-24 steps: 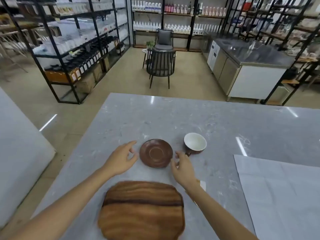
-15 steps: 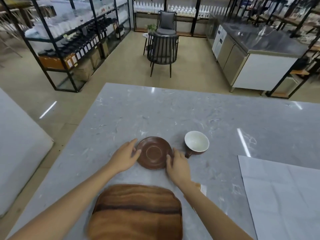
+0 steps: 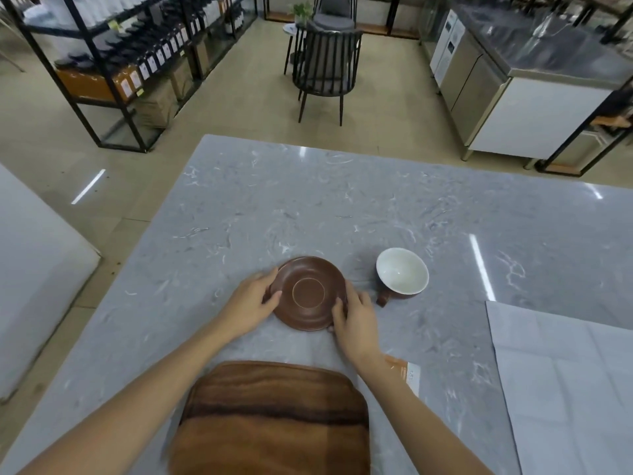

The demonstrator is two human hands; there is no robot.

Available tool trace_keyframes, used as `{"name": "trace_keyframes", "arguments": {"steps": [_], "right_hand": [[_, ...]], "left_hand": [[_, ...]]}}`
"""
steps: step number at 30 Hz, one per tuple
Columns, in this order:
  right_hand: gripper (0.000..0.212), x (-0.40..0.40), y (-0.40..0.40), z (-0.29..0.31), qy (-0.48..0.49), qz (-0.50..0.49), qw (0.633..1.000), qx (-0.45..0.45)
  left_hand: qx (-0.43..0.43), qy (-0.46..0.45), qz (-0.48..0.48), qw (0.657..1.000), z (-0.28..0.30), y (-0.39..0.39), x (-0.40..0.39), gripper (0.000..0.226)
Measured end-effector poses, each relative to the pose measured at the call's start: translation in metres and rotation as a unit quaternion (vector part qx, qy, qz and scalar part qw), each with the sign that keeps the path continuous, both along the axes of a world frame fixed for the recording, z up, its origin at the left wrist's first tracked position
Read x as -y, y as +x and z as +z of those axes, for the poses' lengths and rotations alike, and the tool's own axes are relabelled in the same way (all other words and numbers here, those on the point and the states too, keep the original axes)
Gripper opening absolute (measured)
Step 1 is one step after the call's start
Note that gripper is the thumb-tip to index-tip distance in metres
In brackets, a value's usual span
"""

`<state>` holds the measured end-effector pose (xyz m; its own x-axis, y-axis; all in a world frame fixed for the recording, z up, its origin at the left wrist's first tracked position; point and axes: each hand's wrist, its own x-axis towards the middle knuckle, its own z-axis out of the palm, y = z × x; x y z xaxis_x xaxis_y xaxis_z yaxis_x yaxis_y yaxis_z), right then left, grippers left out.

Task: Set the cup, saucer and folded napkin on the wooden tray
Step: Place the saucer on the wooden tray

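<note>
Wooden tray [image 3: 274, 419] nearest us, bare | saucer [image 3: 308, 293] beyond it on tabletop [image 3: 342, 200], our left hand [image 3: 248, 305] and right hand [image 3: 358, 322] closed on opposite rims | lift level, evenly (glaze may slip) | cup [image 3: 401, 273] just right, apart.

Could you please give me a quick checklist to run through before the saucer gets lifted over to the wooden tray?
1. Left hand on the saucer rim: ok, fingers touch its left edge.
2. Right hand on the rim: ok, fingers curl over the right edge.
3. Wooden tray free to receive it: ok, nothing lies on it.
4. Cup clear of the saucer: ok, it stands apart, to the right.
5. Saucer off the table: cannot tell.
6. Folded napkin located: cannot tell; only a large pale sheet shows at right.
</note>
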<state>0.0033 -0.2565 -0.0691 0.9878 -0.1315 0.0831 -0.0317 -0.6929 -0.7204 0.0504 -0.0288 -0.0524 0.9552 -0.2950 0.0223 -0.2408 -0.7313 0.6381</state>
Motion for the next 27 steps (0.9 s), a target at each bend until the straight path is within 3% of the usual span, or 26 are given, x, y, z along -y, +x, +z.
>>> {"name": "trace_keyframes", "arguments": {"steps": [8,12,27], "right_hand": [[0.048,-0.004,-0.021,0.019,0.027,0.000,1.000,0.008],[0.050,-0.004,-0.040,0.031,-0.005,-0.015,1.000,0.023],[0.043,-0.017,-0.144,0.046,0.003,-0.024,0.999,0.034]], "left_hand": [[0.017,-0.004,-0.003,1.000,0.018,-0.023,-0.006,0.062],[0.017,-0.016,0.003,1.000,0.030,-0.047,-0.011,0.061],[0.030,-0.062,-0.006,0.998,0.046,-0.143,-0.031,0.061]]}}
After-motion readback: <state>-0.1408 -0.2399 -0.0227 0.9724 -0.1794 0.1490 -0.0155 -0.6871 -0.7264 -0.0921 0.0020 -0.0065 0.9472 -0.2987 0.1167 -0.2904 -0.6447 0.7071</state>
